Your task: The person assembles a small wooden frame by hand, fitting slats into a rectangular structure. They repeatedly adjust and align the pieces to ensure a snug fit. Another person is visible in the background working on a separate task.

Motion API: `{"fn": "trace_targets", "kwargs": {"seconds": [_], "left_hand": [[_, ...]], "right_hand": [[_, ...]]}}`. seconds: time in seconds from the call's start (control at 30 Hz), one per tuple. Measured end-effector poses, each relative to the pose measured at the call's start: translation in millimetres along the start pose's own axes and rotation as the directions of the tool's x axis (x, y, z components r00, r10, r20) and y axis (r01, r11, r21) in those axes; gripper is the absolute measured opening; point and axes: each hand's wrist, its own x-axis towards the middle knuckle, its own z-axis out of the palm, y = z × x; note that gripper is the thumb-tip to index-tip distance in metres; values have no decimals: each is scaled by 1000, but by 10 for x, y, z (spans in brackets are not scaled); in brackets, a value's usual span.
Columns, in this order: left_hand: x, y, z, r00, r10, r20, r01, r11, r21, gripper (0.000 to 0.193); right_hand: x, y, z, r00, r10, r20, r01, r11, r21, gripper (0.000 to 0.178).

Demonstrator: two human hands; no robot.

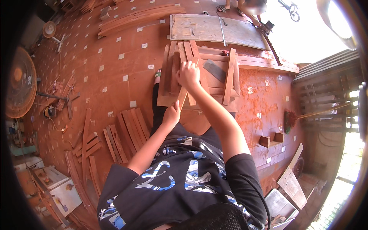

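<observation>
A narrow wooden strip [184,94] slants across the work in front of me. My left hand [171,115] is closed around its near end. Farther up, my right hand [188,74] wraps over the same strip, its fingers curled; whether anything else is under them is hidden. Beneath lies a wooden panel [163,100] bearing several loose strips. Right of my right hand, a flat grey rectangular piece [214,70] rests on the wood. One more wooden slat [229,78] lies lengthwise at the right side of the stack.
Boards [132,128] lie on the dusty tiled floor at left, near a large fan [21,82]. A long grey plank [214,28] lies beyond the stack, with another person [255,7] behind it. A small wooden bracket [273,140] and a broom [291,118] are at right.
</observation>
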Motion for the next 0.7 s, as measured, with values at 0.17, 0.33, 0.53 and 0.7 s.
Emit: {"fn": "trace_targets", "kwargs": {"seconds": [0.17, 0.33, 0.53, 0.7], "left_hand": [[-34, 24, -85, 999, 21, 29, -19, 999, -48, 62], [-1, -15, -119, 998, -6, 63, 11, 997, -76, 61], [-10, 50, -154, 1000, -22, 9, 23, 999, -42, 64], [27, -19, -142, 1000, -8, -12, 7, 1000, -22, 64]], "right_hand": [[-482, -200, -121, 987, -161, 11, 160, 985, 57, 33], [-276, -71, -113, 988, -127, 87, 119, 989, 92, 34], [446, 301, 106, 999, 23, -46, -22, 999, 28, 33], [410, 236, 98, 996, 36, -79, -36, 999, 10, 34]]}}
